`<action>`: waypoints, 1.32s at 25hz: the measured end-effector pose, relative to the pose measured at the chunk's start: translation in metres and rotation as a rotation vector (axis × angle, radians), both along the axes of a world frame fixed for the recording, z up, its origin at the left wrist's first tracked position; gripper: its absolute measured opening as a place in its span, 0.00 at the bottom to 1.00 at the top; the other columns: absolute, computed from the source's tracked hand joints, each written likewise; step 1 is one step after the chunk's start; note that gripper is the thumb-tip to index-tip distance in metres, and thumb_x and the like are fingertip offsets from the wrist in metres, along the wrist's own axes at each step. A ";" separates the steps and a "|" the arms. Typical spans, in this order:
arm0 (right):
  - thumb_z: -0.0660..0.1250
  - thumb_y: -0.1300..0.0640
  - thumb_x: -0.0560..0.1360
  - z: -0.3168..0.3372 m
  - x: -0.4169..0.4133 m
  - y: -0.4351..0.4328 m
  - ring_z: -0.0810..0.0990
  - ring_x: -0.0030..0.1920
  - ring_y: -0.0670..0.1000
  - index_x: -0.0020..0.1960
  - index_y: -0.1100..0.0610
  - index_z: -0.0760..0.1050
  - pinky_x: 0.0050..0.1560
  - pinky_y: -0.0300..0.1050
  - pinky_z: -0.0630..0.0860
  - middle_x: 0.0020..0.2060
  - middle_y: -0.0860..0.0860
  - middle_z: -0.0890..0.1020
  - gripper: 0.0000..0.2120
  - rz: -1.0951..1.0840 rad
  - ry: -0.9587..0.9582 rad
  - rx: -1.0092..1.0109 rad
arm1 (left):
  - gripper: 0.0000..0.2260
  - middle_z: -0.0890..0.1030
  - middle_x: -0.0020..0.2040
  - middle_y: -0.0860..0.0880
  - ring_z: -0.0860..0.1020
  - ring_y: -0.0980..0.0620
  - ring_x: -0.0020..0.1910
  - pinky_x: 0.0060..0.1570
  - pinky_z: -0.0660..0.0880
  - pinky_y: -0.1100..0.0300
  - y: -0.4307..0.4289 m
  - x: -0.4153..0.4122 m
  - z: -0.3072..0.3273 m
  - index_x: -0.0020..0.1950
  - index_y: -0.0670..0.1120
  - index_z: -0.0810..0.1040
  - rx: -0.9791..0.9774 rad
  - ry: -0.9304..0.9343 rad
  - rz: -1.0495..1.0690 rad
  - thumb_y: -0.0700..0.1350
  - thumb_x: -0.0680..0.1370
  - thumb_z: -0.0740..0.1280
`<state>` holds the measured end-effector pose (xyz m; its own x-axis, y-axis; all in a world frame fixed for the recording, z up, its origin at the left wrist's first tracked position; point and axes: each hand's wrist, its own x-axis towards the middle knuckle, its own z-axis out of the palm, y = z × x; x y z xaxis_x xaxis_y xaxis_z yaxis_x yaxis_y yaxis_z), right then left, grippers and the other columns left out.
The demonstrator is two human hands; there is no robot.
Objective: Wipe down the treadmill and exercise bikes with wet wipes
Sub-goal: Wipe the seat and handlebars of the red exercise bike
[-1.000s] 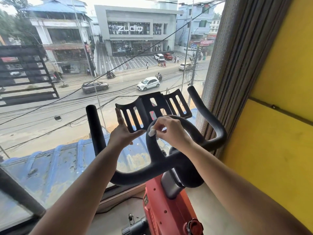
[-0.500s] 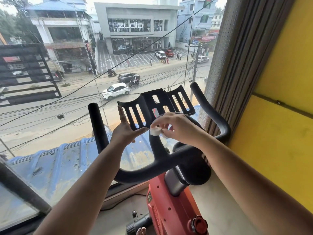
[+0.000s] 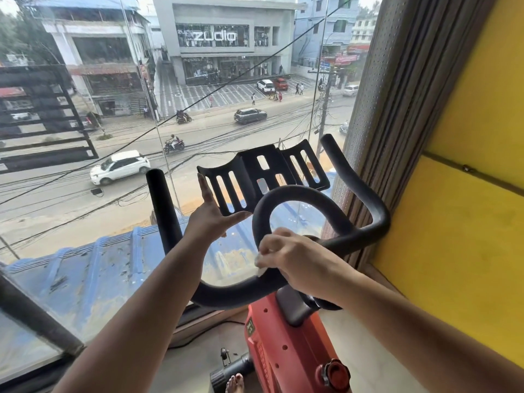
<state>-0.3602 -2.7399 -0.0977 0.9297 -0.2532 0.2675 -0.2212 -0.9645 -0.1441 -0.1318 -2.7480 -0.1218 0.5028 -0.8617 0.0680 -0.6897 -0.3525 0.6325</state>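
An exercise bike with an orange frame (image 3: 286,344) and black padded handlebars (image 3: 295,194) stands in front of me at a window. My right hand (image 3: 295,262) grips a white wet wipe (image 3: 259,260) against the lower left of the handlebar's inner loop; only a small edge of the wipe shows past my fingers. My left hand (image 3: 211,219) is open, fingers straight, with its thumb and palm against the left edge of the black slotted device tray (image 3: 266,177) above the bars.
A glass window (image 3: 85,208) is right behind the bike, with a street far below. A curtain (image 3: 382,123) and a yellow wall (image 3: 467,208) are close on the right. A red adjustment knob (image 3: 333,377) sticks out of the frame. Bare toes (image 3: 235,385) show at the bottom.
My right hand has slid with the wipe from the top of the inner loop down its left side toward me. My left hand has stayed on the tray.
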 end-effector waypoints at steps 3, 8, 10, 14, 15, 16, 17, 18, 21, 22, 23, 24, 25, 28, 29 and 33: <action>0.69 0.67 0.74 -0.006 -0.010 -0.005 0.75 0.49 0.49 0.53 0.55 0.83 0.46 0.46 0.77 0.43 0.48 0.77 0.12 0.021 -0.063 0.048 | 0.62 0.78 0.35 0.50 0.81 0.53 0.30 0.30 0.74 0.64 -0.003 0.003 -0.001 0.76 0.49 0.26 0.011 0.012 -0.008 0.65 0.67 0.75; 0.69 0.72 0.71 0.003 0.022 -0.040 0.75 0.47 0.51 0.48 0.58 0.84 0.47 0.48 0.79 0.40 0.51 0.78 0.12 -0.052 -0.190 0.069 | 0.63 0.78 0.34 0.51 0.81 0.53 0.29 0.31 0.75 0.63 -0.006 0.006 -0.003 0.75 0.50 0.25 0.008 0.032 -0.021 0.64 0.67 0.75; 0.68 0.73 0.71 0.012 0.036 -0.061 0.75 0.48 0.54 0.49 0.59 0.84 0.48 0.51 0.79 0.41 0.52 0.78 0.13 -0.143 -0.225 0.032 | 0.63 0.78 0.35 0.51 0.81 0.53 0.29 0.31 0.75 0.63 -0.004 0.005 -0.002 0.73 0.53 0.21 -0.004 0.040 -0.037 0.62 0.68 0.76; 0.64 0.70 0.75 0.019 0.054 -0.063 0.73 0.56 0.56 0.55 0.60 0.82 0.57 0.52 0.76 0.50 0.56 0.77 0.13 -0.388 -0.256 -0.029 | 0.63 0.80 0.38 0.50 0.81 0.55 0.30 0.33 0.76 0.63 -0.002 0.005 0.001 0.72 0.53 0.20 -0.009 0.053 -0.047 0.64 0.68 0.75; 0.67 0.69 0.74 0.016 0.056 -0.051 0.75 0.55 0.56 0.53 0.61 0.82 0.55 0.52 0.78 0.49 0.56 0.78 0.11 -0.389 -0.264 -0.080 | 0.63 0.80 0.38 0.50 0.81 0.54 0.30 0.35 0.78 0.61 -0.002 0.005 0.001 0.72 0.54 0.20 -0.009 0.050 -0.051 0.63 0.68 0.75; 0.70 0.69 0.71 0.011 0.057 -0.035 0.77 0.51 0.56 0.50 0.63 0.82 0.52 0.50 0.80 0.46 0.57 0.80 0.09 -0.354 -0.246 -0.113 | 0.63 0.79 0.38 0.50 0.81 0.53 0.30 0.37 0.79 0.59 -0.002 0.006 0.000 0.72 0.54 0.20 -0.008 0.041 -0.052 0.63 0.68 0.75; 0.74 0.70 0.67 0.007 0.055 -0.021 0.78 0.47 0.55 0.46 0.63 0.83 0.47 0.49 0.81 0.43 0.56 0.81 0.08 -0.295 -0.207 -0.125 | 0.63 0.79 0.38 0.49 0.82 0.52 0.31 0.38 0.80 0.57 -0.001 0.006 0.001 0.72 0.54 0.20 -0.001 0.035 -0.050 0.62 0.69 0.75; 0.76 0.70 0.64 0.004 0.052 -0.012 0.79 0.43 0.54 0.43 0.64 0.82 0.44 0.47 0.82 0.40 0.55 0.81 0.09 -0.241 -0.181 -0.145 | 0.62 0.80 0.37 0.48 0.82 0.51 0.31 0.39 0.81 0.56 -0.002 0.006 0.001 0.72 0.53 0.20 0.011 0.032 -0.048 0.62 0.69 0.74; 0.71 0.70 0.69 0.010 0.049 -0.028 0.79 0.47 0.55 0.47 0.62 0.83 0.47 0.49 0.81 0.43 0.55 0.80 0.09 -0.264 -0.192 -0.141 | 0.61 0.82 0.44 0.44 0.83 0.50 0.36 0.43 0.81 0.55 0.000 0.002 0.004 0.73 0.52 0.21 0.021 0.057 -0.053 0.62 0.70 0.74; 0.65 0.70 0.73 0.015 0.047 -0.041 0.77 0.51 0.57 0.51 0.60 0.82 0.51 0.51 0.81 0.45 0.55 0.80 0.12 -0.331 -0.223 -0.120 | 0.60 0.82 0.51 0.42 0.84 0.48 0.42 0.47 0.80 0.54 0.001 0.000 0.005 0.73 0.52 0.22 0.011 0.085 -0.059 0.62 0.71 0.73; 0.60 0.71 0.75 0.019 0.044 -0.055 0.76 0.54 0.57 0.54 0.59 0.82 0.53 0.52 0.80 0.47 0.55 0.79 0.16 -0.407 -0.238 -0.106 | 0.58 0.79 0.61 0.40 0.82 0.44 0.52 0.54 0.78 0.52 0.002 -0.001 0.005 0.75 0.52 0.24 -0.012 0.122 -0.066 0.62 0.72 0.72; 0.59 0.71 0.76 0.021 0.039 -0.067 0.75 0.55 0.57 0.57 0.57 0.81 0.55 0.52 0.79 0.49 0.55 0.78 0.18 -0.478 -0.240 -0.102 | 0.54 0.70 0.71 0.39 0.76 0.40 0.64 0.62 0.73 0.49 0.002 -0.001 0.005 0.76 0.52 0.27 -0.041 0.141 -0.056 0.62 0.73 0.70; 0.59 0.72 0.76 0.022 0.032 -0.077 0.74 0.55 0.57 0.59 0.56 0.80 0.57 0.51 0.78 0.51 0.55 0.79 0.19 -0.542 -0.237 -0.111 | 0.50 0.58 0.78 0.40 0.65 0.39 0.73 0.69 0.66 0.47 0.002 -0.001 0.005 0.78 0.52 0.31 -0.058 0.125 -0.024 0.64 0.75 0.67; 0.64 0.68 0.77 0.019 0.008 -0.090 0.76 0.57 0.57 0.60 0.55 0.80 0.57 0.49 0.79 0.53 0.55 0.80 0.16 -0.729 -0.274 -0.133 | 0.40 0.35 0.79 0.53 0.38 0.48 0.79 0.75 0.41 0.42 0.003 -0.010 0.006 0.80 0.56 0.38 -0.096 -0.032 0.023 0.68 0.77 0.55; 0.64 0.67 0.77 0.017 0.005 -0.090 0.76 0.57 0.57 0.61 0.55 0.80 0.56 0.48 0.78 0.54 0.56 0.80 0.15 -0.780 -0.281 -0.132 | 0.37 0.32 0.78 0.56 0.32 0.52 0.77 0.73 0.32 0.45 0.004 -0.016 0.007 0.80 0.58 0.40 -0.115 -0.085 -0.039 0.68 0.77 0.54; 0.62 0.67 0.78 0.020 0.018 -0.086 0.78 0.56 0.55 0.62 0.57 0.79 0.55 0.46 0.77 0.52 0.57 0.80 0.16 -0.628 -0.239 -0.172 | 0.31 0.35 0.79 0.59 0.26 0.59 0.73 0.59 0.17 0.61 -0.006 -0.044 0.018 0.80 0.60 0.45 -0.098 -0.189 -0.361 0.61 0.81 0.55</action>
<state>-0.3418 -2.8257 -0.0772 0.5314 -0.6597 0.5314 -0.7261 -0.6778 -0.1154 -0.1759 -2.7545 -0.1037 0.1401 -0.9654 0.2201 -0.8650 -0.0112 0.5017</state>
